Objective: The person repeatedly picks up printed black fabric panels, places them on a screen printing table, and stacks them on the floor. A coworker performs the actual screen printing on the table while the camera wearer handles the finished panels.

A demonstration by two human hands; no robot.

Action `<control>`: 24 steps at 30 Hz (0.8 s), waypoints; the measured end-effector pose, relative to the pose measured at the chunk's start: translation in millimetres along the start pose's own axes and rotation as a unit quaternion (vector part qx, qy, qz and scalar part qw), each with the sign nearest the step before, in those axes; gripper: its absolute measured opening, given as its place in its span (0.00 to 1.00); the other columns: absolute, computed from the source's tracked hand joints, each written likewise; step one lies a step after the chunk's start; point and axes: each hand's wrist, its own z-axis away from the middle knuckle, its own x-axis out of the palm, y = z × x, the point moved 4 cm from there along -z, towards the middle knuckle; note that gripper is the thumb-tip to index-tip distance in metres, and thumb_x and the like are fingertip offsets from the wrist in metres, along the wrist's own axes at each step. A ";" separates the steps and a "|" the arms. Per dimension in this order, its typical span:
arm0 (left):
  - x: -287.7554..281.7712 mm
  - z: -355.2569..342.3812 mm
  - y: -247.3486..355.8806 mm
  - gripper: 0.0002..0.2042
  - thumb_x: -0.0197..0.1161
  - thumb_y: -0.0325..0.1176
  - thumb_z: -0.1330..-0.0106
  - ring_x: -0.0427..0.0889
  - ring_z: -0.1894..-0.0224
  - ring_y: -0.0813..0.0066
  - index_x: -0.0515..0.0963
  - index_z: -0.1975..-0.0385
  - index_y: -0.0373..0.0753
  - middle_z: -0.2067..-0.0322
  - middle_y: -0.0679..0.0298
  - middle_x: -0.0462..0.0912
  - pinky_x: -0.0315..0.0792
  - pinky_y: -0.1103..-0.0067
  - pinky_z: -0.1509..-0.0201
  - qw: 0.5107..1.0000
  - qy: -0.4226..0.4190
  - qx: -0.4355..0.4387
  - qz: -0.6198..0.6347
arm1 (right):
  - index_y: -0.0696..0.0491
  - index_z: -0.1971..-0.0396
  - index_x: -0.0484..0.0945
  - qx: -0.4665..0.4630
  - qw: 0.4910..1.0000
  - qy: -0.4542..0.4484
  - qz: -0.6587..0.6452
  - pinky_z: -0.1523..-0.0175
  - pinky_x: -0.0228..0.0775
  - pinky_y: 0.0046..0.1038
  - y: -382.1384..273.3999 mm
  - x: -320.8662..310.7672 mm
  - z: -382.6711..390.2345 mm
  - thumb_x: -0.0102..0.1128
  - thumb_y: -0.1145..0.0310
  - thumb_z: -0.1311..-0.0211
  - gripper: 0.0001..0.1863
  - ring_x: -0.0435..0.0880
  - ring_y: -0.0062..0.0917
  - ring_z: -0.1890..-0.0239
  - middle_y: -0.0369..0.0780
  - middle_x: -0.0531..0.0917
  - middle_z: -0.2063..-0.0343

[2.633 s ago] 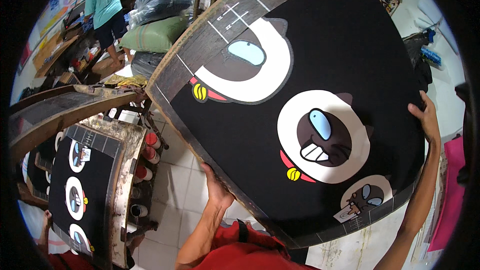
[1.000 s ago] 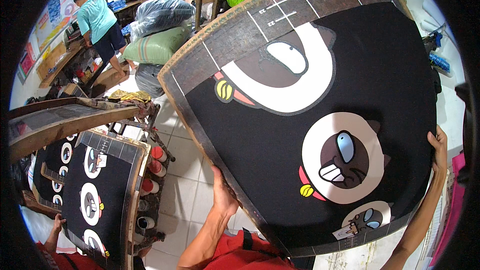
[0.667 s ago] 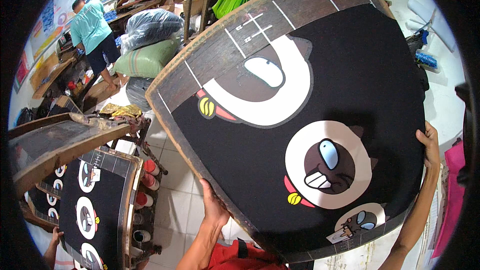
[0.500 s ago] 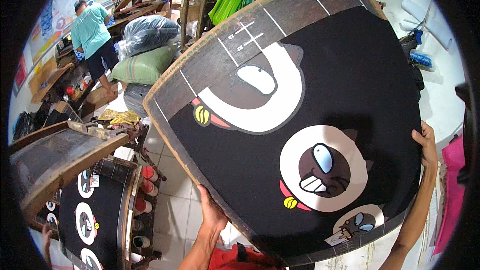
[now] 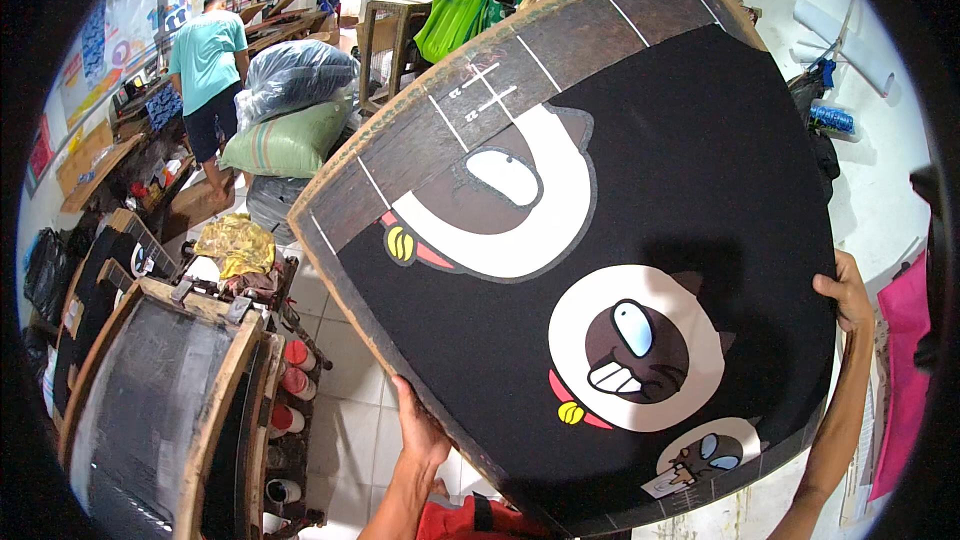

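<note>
A big wooden printing board (image 5: 375, 150) is tilted up in front of me, held between my two hands. Black fabric (image 5: 700, 170) lies flat over it, bearing several printed cartoon faces with white rims, such as the middle face (image 5: 585, 310). My left hand (image 5: 424, 432) is closed on the board's lower left edge, thumb on top. On the right edge my right hand (image 5: 848, 292) grips too, its thumb over the rim and the other fingers mostly hidden behind. White ruled marks run along the board's bare dark strip at the top.
At left a wood-framed printing screen (image 5: 155, 395) lies over another board, beside a row of paint pots (image 5: 290, 385). A yellow cloth (image 5: 237, 243) sits behind it. Further back are stuffed sacks (image 5: 285, 135) and a person in a teal shirt (image 5: 210, 55). Pink material (image 5: 900, 370) hangs at right.
The screen at left has come down from its raised tilt, covering the printed fabric there. The person in back has shifted right and turned away. My board has moved slightly left and down in view.
</note>
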 end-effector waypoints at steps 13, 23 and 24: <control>-276.6 -51.1 -17.0 0.51 0.49 0.73 0.49 0.64 0.41 0.53 0.53 0.37 0.32 0.43 0.44 0.65 0.53 0.58 0.38 0.869 0.234 -0.194 -0.391 | 0.63 0.77 0.71 -0.075 0.959 -0.145 0.233 0.71 0.63 0.39 95.2 231.9 -7.0 0.66 0.60 0.55 0.20 0.71 0.39 0.81 0.50 0.75 0.83; -426.0 246.7 -35.6 0.23 0.58 0.51 0.41 0.76 0.73 0.68 0.73 0.54 0.40 0.71 0.58 0.80 0.67 0.68 0.69 0.653 0.400 -0.403 -0.501 | 0.61 0.67 0.74 0.197 0.924 -0.155 0.289 0.55 0.68 0.45 315.3 349.8 69.2 0.60 0.66 0.52 0.15 0.77 0.52 0.61 0.56 0.79 0.72; -426.8 260.3 -38.3 0.22 0.58 0.50 0.40 0.77 0.72 0.68 0.73 0.54 0.41 0.71 0.58 0.80 0.67 0.67 0.67 0.652 0.407 -0.435 -0.469 | 0.61 0.66 0.74 0.196 0.929 -0.148 0.276 0.54 0.68 0.45 330.9 348.0 73.7 0.59 0.68 0.52 0.15 0.77 0.52 0.61 0.56 0.79 0.71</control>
